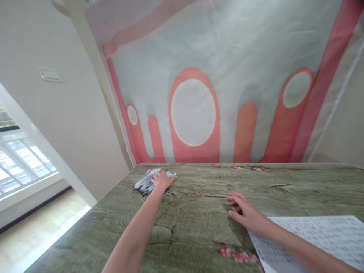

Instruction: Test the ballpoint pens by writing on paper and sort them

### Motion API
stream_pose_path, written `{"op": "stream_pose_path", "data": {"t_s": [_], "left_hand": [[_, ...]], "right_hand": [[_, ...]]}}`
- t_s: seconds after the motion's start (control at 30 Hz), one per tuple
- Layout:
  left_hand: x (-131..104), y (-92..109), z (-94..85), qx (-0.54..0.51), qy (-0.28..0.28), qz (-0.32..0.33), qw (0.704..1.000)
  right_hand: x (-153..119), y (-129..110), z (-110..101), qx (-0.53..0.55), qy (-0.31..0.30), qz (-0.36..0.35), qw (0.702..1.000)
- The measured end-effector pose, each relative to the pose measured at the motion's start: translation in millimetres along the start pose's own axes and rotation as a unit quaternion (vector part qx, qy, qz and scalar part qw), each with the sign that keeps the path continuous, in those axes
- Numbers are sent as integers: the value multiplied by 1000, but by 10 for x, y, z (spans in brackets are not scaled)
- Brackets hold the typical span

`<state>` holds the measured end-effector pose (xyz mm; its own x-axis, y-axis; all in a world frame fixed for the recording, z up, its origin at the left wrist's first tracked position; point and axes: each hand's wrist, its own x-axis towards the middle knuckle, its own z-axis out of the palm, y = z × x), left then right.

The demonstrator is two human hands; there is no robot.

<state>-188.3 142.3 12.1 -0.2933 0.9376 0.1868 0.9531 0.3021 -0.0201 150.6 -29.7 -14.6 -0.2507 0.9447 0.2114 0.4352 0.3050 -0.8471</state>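
A pile of slim pens [145,183], whitish with dark ends, lies near the far left corner of the table. My left hand [163,179] rests on the right part of this pile, palm down with fingers spread. Which pens it touches underneath is hidden. Over the middle right of the table is my right hand [247,213], its fingers loosely bent and apart, holding nothing. Beneath my right forearm lies a white printed sheet [318,231], covered with rows of small marks too blurred to read.
The wood-patterned table [193,223] has printed pink blossoms and twigs on its top. Behind its far edge hangs a grey and red wall covering [193,110]. To the left are a wall with a switch [49,74] and a bright window [22,159].
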Motion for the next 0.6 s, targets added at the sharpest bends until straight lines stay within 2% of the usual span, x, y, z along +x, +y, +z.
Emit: {"op": "stream_pose_path", "data": {"t_s": [0.17, 0.3, 0.47, 0.6], "left_hand": [[-9, -128, -22, 7, -17, 66, 998], [-105, -197, -32, 24, -9, 110, 994], [-301, -121, -13, 43, 26, 150, 987], [-381, -78, 64, 48, 31, 170, 984]], "right_hand": [[5, 32, 7, 3, 4, -6, 1000], [11, 48, 2, -2, 0, -9, 1000], [15, 25, -8, 10, 3, -9, 1000], [16, 17, -13, 9, 4, -10, 1000]]}}
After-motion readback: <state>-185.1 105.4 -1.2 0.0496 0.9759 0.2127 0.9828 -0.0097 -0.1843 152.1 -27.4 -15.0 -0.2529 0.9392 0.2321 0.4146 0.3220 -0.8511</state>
